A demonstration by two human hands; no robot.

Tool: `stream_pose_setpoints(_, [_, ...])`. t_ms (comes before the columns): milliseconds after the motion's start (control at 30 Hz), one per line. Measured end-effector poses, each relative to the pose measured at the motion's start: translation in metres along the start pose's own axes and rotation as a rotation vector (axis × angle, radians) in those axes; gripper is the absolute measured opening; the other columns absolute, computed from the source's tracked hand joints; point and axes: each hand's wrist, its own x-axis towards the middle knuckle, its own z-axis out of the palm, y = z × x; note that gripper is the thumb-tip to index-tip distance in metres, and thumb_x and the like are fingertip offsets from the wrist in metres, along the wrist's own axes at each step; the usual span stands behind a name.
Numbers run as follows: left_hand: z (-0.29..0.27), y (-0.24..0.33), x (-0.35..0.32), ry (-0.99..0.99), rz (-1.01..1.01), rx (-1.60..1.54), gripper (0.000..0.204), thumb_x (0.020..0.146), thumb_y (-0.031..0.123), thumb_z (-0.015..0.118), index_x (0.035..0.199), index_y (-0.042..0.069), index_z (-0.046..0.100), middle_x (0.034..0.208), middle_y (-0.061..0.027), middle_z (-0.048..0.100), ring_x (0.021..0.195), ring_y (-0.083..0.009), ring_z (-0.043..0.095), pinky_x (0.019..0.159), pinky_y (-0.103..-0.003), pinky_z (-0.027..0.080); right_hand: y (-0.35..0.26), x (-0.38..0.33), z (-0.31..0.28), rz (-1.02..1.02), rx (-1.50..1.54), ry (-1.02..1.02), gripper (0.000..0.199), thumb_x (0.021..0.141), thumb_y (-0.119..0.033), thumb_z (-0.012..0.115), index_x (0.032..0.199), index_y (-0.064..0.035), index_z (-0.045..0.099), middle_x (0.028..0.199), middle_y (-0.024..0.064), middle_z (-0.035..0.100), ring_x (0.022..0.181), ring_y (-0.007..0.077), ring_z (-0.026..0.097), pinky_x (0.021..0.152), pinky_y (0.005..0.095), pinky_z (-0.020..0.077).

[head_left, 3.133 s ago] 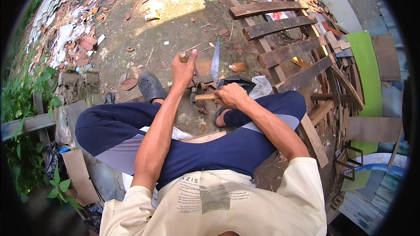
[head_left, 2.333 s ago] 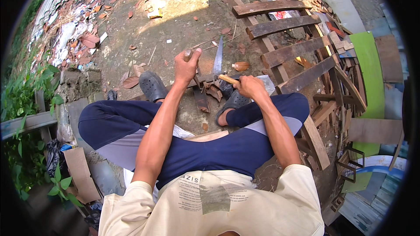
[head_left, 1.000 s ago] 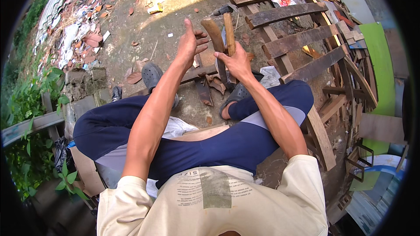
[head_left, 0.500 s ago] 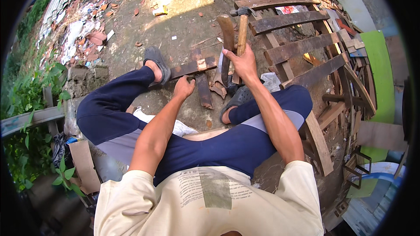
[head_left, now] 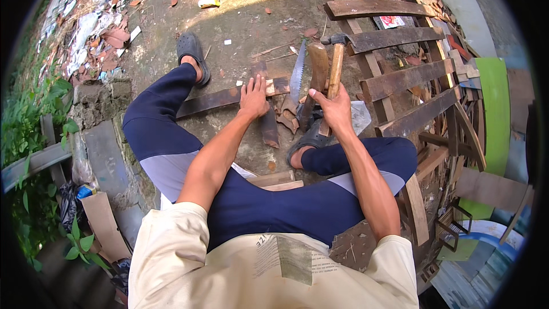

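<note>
Bare dirt ground (head_left: 246,28) strewn with debris was seen. The left hand (head_left: 254,96) was laid flat, fingers spread, on a dark wooden plank (head_left: 217,100). The right hand (head_left: 334,110) was clenched around a hammer (head_left: 335,63), beside a handsaw (head_left: 297,75).

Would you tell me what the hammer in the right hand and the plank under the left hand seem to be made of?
Hammer: pale wooden handle, smooth and worn-looking; dark head, probably metal. Plank: dark, weathered, unfinished wood, paler at its cut end. The right hand grips the handle; the left hand presses on the plank.
</note>
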Motion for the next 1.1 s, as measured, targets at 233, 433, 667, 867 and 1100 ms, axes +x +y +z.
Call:
stream_pose_setpoints(233, [0.039,0.019,-0.02,0.031,0.126,0.175,0.09,0.09,0.029,0.066,0.165,0.002,0.023,0.174,-0.0164,0.02,0.161,-0.034,0.018,0.129,-0.055,0.018,-0.006,0.001,0.003,0.099,0.012,-0.075,0.044,0.091,-0.013,0.083,0.124,0.0033,0.06,0.108,0.0075,0.072,0.096,0.0142,0.067,0.088,0.0295,0.054])
stream_pose_setpoints(433, [0.009,0.005,-0.015,0.026,0.198,-0.074,0.075,0.086,0.033,0.077,0.151,0.009,0.046,0.151,-0.017,0.047,0.149,-0.0323,0.038,0.119,-0.054,0.032,-0.01,0.002,0.003,0.034,0.028,-0.059,0.048,0.087,-0.019,0.086,0.12,0.0036,0.061,0.103,0.0093,0.073,0.093,0.0165,0.069,0.085,0.0319,0.055])
stream_pose_setpoints(667, [-0.003,-0.038,-0.003,0.129,-0.1,0.004,0.087,0.08,0.045,0.087,0.149,0.01,0.047,0.147,-0.0204,0.051,0.143,-0.039,0.044,0.122,-0.051,0.032,-0.015,-0.003,-0.001,0.019,0.015,-0.044,0.05,0.086,-0.023,0.088,0.119,0.0034,0.061,0.102,0.0093,0.073,0.092,0.0159,0.069,0.084,0.0326,0.0552])
stream_pose_setpoints(867, [-0.021,-0.082,0.023,-0.05,0.085,-0.076,0.085,0.095,0.062,0.064,0.16,0.014,0.04,0.158,-0.0131,0.049,0.141,-0.0377,0.049,0.118,-0.057,0.038,-0.017,0.001,-0.003,0.031,0.04,-0.054,0.05,0.088,-0.021,0.086,0.122,0.004,0.06,0.106,0.0114,0.073,0.094,0.0166,0.069,0.087,0.0325,0.0547])
stream_pose_setpoints(1100, [-0.023,-0.083,0.033,0.011,0.013,-0.152,0.068,0.104,0.058,0.049,0.155,0.012,0.047,0.157,-0.0137,0.05,0.145,-0.0335,0.047,0.125,-0.06,0.025,-0.015,0.0,-0.002,0.038,0.027,-0.053,0.048,0.09,-0.016,0.085,0.126,0.0045,0.06,0.11,0.0099,0.073,0.098,0.015,0.068,0.089,0.0311,0.0543])
